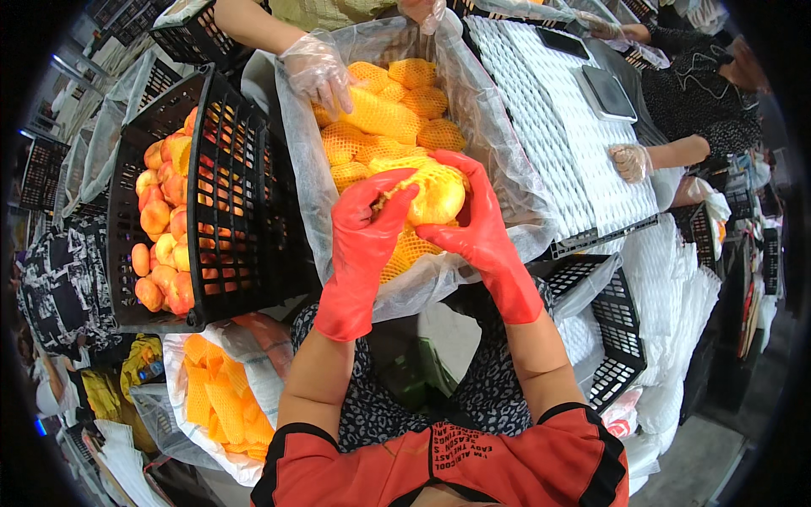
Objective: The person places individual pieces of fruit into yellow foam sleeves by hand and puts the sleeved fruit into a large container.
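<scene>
My left hand (370,234), in a red rubber glove, pinches the gathered end of a yellow foam net around a peach (438,198). Cupping the same fruit from its right side is my right hand (485,234), gloved alike. Both are above a crate lined with thin white sheeting (491,149), where several fruits in yellow foam nets (424,101) lie. At my left a black plastic crate (203,222) holds bare flat peaches (166,209). A white sack (247,355) below it contains loose yellow foam nets (222,399).
Across the lined crate, a person's hand in a clear plastic glove (320,73) touches a netted fruit. Another gloved hand (630,163) rests on white foam netting (557,120) at the right, near a phone (562,42) and a scale (607,93). An open black crate (618,342) stands lower right.
</scene>
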The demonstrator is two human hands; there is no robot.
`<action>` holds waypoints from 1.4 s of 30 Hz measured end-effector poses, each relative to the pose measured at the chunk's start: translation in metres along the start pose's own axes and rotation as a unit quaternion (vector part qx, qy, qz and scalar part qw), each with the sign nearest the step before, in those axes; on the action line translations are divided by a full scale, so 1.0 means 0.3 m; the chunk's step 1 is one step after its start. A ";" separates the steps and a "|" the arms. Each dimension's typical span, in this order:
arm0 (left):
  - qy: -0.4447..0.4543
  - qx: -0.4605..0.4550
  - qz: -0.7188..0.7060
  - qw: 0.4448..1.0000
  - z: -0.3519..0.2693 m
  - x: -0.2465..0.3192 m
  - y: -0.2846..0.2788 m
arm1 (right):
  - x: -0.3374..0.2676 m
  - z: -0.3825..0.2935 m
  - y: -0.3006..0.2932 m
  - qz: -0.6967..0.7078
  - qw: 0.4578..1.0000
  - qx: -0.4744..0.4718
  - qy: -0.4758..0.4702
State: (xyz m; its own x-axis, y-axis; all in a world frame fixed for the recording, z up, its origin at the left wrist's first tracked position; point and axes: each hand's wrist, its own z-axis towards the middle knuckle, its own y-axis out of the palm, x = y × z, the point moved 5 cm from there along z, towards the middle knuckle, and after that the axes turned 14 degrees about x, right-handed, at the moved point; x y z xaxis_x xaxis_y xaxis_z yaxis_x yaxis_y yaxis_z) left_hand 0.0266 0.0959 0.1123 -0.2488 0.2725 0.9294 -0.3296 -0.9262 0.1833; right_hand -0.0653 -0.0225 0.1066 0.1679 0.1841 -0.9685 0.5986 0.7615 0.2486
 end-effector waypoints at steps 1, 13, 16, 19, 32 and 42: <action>0.088 -0.043 0.065 0.993 -0.012 0.025 0.021 | -0.011 0.003 -0.020 -0.075 0.992 0.051 -0.082; 0.054 0.011 0.033 0.998 0.009 -0.023 -0.001 | -0.104 0.158 -0.579 -0.221 0.842 0.416 -0.263; -0.038 0.022 0.049 0.998 0.040 -0.080 -0.030 | -0.121 0.230 -0.905 -0.283 0.790 0.464 -0.283; -0.054 -0.018 0.041 0.998 0.029 -0.105 -0.091 | -0.195 0.253 -0.802 -0.303 0.819 0.387 -0.296; -0.060 -0.087 -0.198 0.974 -0.023 -0.009 0.011 | -0.026 -0.019 -0.040 0.041 0.982 0.161 -0.090; -0.084 0.004 -0.142 0.986 -0.002 0.023 -0.023 | 0.005 -0.032 0.091 0.199 0.979 0.032 0.011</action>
State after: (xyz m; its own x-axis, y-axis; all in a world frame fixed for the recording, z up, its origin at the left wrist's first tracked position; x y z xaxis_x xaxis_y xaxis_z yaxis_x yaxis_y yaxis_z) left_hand 0.0265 0.1042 0.1174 0.0071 0.4751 0.8799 -0.3573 -0.8206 0.4460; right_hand -0.0562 0.0044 0.1117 0.3814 0.4728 -0.7943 0.5364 0.5866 0.6067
